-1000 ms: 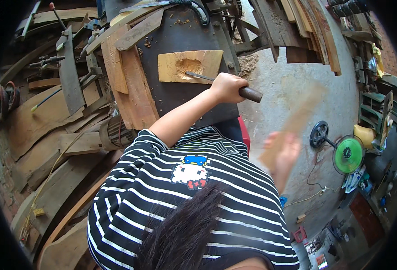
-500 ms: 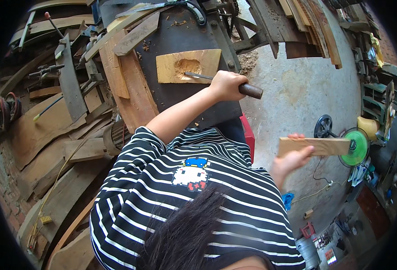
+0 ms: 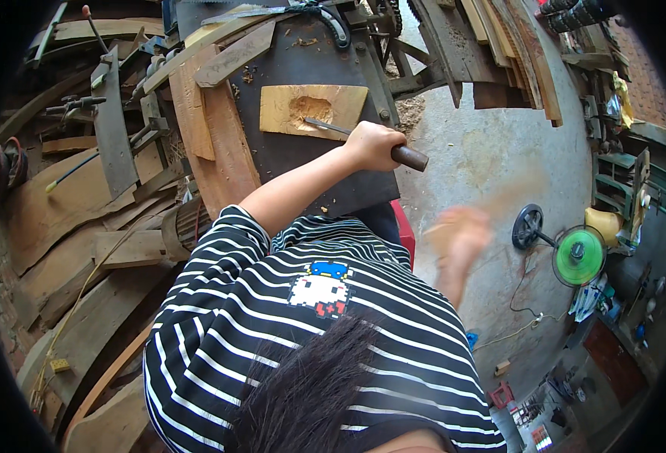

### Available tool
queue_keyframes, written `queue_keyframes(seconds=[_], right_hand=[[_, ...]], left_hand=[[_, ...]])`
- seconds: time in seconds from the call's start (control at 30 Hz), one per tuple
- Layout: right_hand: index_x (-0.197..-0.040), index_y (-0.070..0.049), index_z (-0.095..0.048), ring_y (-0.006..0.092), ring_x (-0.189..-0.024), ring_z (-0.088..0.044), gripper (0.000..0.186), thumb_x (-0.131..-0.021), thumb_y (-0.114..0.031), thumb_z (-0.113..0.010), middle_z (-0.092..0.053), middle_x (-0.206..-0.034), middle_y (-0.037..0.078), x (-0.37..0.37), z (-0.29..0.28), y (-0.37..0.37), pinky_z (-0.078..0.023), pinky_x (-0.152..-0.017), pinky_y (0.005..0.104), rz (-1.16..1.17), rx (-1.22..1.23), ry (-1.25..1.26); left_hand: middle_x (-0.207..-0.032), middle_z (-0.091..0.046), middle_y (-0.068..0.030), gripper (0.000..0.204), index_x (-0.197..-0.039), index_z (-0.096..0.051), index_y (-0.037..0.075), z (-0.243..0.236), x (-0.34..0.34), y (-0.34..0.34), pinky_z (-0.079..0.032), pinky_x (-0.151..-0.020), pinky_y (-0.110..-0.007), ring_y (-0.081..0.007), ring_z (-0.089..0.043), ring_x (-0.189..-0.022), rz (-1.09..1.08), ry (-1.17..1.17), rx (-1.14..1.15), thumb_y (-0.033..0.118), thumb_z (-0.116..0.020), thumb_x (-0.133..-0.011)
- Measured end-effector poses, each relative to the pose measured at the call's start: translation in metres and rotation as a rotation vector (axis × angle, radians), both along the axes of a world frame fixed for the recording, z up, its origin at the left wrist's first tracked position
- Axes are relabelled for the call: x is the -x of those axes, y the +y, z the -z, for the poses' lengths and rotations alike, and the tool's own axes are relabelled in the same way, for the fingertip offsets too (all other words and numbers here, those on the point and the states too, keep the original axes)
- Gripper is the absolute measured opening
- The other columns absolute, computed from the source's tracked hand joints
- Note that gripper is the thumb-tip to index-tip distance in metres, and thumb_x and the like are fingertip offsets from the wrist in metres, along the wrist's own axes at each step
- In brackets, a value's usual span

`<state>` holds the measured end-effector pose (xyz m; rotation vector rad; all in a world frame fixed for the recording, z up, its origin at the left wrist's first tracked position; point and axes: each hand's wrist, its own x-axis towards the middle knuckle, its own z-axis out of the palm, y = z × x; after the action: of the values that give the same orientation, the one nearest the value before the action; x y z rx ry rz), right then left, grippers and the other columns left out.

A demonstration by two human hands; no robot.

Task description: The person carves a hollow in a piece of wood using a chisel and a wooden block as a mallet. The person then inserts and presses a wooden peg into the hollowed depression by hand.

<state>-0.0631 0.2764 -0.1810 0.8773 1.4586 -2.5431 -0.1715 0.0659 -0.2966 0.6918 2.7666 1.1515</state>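
My left hand (image 3: 374, 145) is closed around a chisel (image 3: 410, 157), its dark wooden handle sticking out to the right of my fist. The chisel's metal blade slants left into a rough hollow in a pale wooden block (image 3: 275, 107). That block lies flat on a dark work surface (image 3: 295, 160), with chipped wood inside the hollow. Off to the right, my right hand (image 3: 463, 232) is smeared by motion and grips a flat piece of wood (image 3: 510, 192), also blurred. The piece of wood is apart from the chisel handle.
Planks (image 3: 216, 128) lie along the work surface's left side, and a saw (image 3: 333, 26) rests at its far end. Stacked boards (image 3: 503, 45) stand far right. A green fan (image 3: 579, 255) is on the right, and a red stool (image 3: 403, 226) shows beside my body.
My right hand has swung the piece of wood, which is now tilted up and blurred. My left hand still holds the chisel in the hollow; the whole view has shifted slightly.
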Motion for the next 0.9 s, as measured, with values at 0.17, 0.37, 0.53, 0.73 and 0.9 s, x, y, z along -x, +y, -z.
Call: queue_keyframes(seconds=[0.17, 0.37, 0.53, 0.73, 0.9], right_hand=[[-0.107, -0.002, -0.042, 0.0199, -0.057, -0.061, 0.025, -0.102, -0.026, -0.047, -0.060, -0.075, 0.013, 0.002, -0.011, -0.049, -0.053, -0.050, 0.0334, -0.476, -0.230, -0.215], [-0.108, -0.003, -0.041, 0.0229, -0.064, -0.061, 0.027, -0.103, -0.030, -0.041, -0.059, -0.084, 0.015, 0.021, -0.035, 0.026, -0.054, -0.054, 0.0359, 0.032, -0.495, -0.087], [-0.113, -0.003, -0.040, 0.0227, -0.063, -0.061, 0.026, -0.102, -0.026, -0.043, -0.058, -0.082, 0.015, 0.008, -0.030, 0.032, -0.053, -0.053, 0.0355, 0.053, -0.499, -0.076], [-0.110, -0.005, -0.043, 0.0186, -0.059, -0.061, 0.022, -0.101, -0.024, -0.049, -0.060, -0.077, 0.012, -0.015, 0.003, -0.012, -0.053, -0.051, 0.0316, -0.494, -0.426, -0.256], [-0.109, -0.003, -0.048, 0.0299, -0.067, -0.065, 0.025, -0.096, -0.023, -0.055, -0.064, -0.082, 0.019, -0.016, 0.015, -0.031, -0.052, -0.060, 0.0395, -0.954, -0.716, -0.035]], left_hand=[[-0.073, -0.067, -0.0071, 0.024, -0.082, -0.069, 0.014, -0.001, 0.002, -0.008, -0.053, -0.062, -0.039, -0.0278, -0.067, -0.070, 0.002, 0.009, 0.016, 0.025, -0.072, -0.061], [-0.077, -0.068, -0.0087, 0.026, -0.083, -0.069, 0.013, -0.017, -0.005, -0.012, -0.052, -0.062, -0.039, -0.0286, -0.067, -0.072, -0.026, -0.003, -0.060, 0.024, -0.073, -0.060], [-0.078, -0.067, -0.0113, 0.032, -0.086, -0.067, 0.006, -0.046, -0.002, -0.037, -0.053, -0.064, -0.033, -0.0233, -0.068, -0.070, -0.149, 0.164, -0.478, 0.013, -0.080, -0.058], [-0.074, -0.063, -0.0044, 0.013, -0.080, -0.062, 0.004, -0.053, 0.005, -0.105, -0.050, -0.059, -0.029, -0.0121, -0.060, -0.066, -0.460, 0.044, -1.005, 0.003, -0.070, -0.070], [-0.065, -0.052, -0.0048, 0.012, -0.077, -0.052, 0.006, -0.032, 0.020, -0.171, -0.049, -0.058, -0.031, -0.0173, -0.055, -0.056, -0.838, 0.266, -1.629, -0.004, -0.058, -0.074]])
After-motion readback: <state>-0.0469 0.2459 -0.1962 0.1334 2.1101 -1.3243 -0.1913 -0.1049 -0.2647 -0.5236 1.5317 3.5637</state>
